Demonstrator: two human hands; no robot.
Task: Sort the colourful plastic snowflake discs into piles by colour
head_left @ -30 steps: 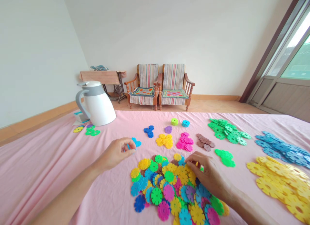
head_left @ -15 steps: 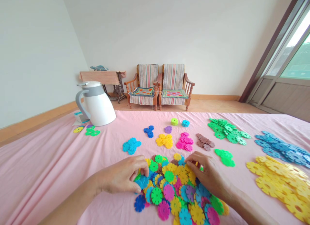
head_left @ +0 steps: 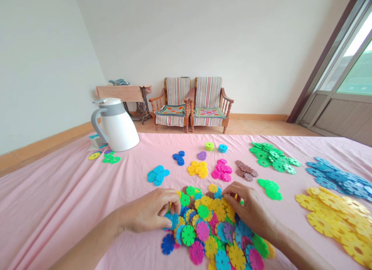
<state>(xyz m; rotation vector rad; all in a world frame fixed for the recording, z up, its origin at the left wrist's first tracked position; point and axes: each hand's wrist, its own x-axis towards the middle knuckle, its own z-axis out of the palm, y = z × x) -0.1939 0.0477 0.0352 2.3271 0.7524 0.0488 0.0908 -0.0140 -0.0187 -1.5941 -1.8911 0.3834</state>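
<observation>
Slotted plastic snowflake discs [head_left: 202,231] in mixed colours lie in a loose pile before me. My left hand [head_left: 148,210] is at the pile's left edge, palm down. Its fingers curl and its thumb stands apart from them, beside a light blue disc [head_left: 173,221]. My right hand [head_left: 247,206] rests on the pile's upper right side, fingers bent and drawn together against the discs. A bit of yellow shows under its fingers; whether they grip it is hidden. A dark blue disc [head_left: 167,244] lies at the pile's lower left.
Beyond the pile lie small one-colour groups: light blue [head_left: 157,175], yellow [head_left: 197,169], pink [head_left: 221,170], brown [head_left: 246,170]. Larger green [head_left: 271,155], blue [head_left: 340,177] and yellow [head_left: 334,215] heaps spread at right. A white jug [head_left: 119,126] stands at left on the pink cloth [head_left: 72,208].
My left hand has shifted slightly to the right, its fingers curling over the pile's left edge. My right hand and the discs look almost the same.
</observation>
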